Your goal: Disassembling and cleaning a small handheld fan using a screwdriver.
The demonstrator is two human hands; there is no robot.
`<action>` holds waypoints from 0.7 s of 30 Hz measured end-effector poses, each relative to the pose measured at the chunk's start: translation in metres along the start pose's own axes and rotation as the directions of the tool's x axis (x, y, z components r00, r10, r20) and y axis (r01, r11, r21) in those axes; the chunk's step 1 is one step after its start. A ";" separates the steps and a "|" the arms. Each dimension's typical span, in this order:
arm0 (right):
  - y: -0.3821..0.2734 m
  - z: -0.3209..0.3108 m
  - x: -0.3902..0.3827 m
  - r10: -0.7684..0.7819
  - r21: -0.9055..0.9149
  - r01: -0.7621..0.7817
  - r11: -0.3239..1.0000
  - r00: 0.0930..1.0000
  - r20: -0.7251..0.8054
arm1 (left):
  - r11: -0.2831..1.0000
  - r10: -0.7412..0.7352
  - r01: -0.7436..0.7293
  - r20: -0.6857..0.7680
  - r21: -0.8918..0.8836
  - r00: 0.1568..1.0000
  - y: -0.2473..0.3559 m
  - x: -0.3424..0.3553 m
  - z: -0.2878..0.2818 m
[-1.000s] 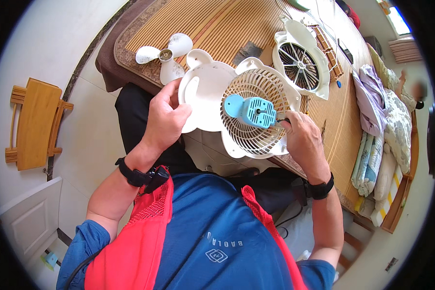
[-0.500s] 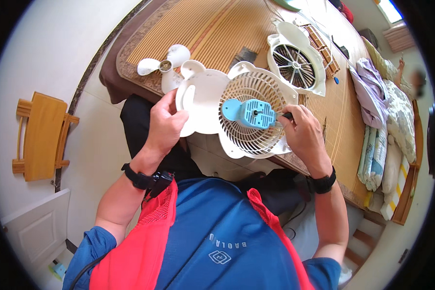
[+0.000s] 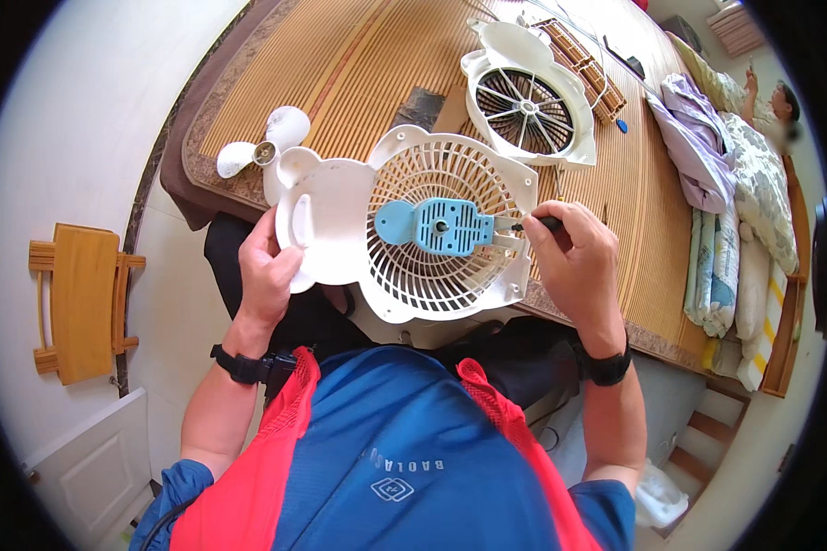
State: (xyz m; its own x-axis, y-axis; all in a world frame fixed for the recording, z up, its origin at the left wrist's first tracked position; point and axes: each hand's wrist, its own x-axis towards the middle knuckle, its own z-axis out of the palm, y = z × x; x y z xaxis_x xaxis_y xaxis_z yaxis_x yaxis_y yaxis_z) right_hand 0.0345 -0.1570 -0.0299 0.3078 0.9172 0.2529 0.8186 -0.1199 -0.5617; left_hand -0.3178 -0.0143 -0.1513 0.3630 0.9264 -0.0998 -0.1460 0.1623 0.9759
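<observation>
My left hand (image 3: 268, 275) is closed on the left end of a white plastic fan housing (image 3: 329, 239), its thumb on the inner face by an oval slot. The housing has a round slotted grille and sits above my lap at the table's edge. A light blue motor case (image 3: 446, 227) with a short shaft lies at the grille's middle, joined to a bracket on its right. My right hand (image 3: 574, 253) is closed around a black-handled screwdriver (image 3: 549, 223), its tip at the bracket's right side. My fingers hide most of the handle.
A white three-bladed fan propeller (image 3: 265, 153) lies on the bamboo-matted table (image 3: 322, 69), left of the housing. Beyond are another white grille frame (image 3: 574, 147) and a brown slatted rack (image 3: 583, 69). Folded bedding (image 3: 721, 275) lies right; a wooden stool (image 3: 84, 303) stands left. Another person (image 3: 767, 106) is far right.
The whole view has shifted, so table things appear farther left. The housing has turned to face up more squarely, showing more of the grille. Both hands keep their holds.
</observation>
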 end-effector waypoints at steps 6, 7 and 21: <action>0.011 0.003 -0.022 0.001 0.057 0.008 0.998 0.987 -0.159 | 0.999 -0.051 0.051 0.002 -0.014 0.999 -0.013 0.000 -0.007; 0.013 0.004 -0.025 -0.018 0.072 0.031 0.997 0.984 -0.176 | 0.998 -0.051 0.051 -0.010 -0.026 0.999 -0.014 0.000 -0.007; 0.014 0.012 -0.036 -0.066 0.054 0.079 0.995 0.976 -0.210 | 0.995 -0.102 0.102 -0.053 0.009 0.993 -0.015 0.000 -0.006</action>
State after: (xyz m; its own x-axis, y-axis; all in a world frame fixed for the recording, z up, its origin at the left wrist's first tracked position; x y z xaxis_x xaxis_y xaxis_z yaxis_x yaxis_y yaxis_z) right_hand 0.0290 -0.1870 -0.0569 0.3479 0.8230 0.4490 0.8128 -0.0261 -0.5819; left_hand -0.3209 -0.0149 -0.1670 0.3268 0.9218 -0.2085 -0.0998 0.2531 0.9623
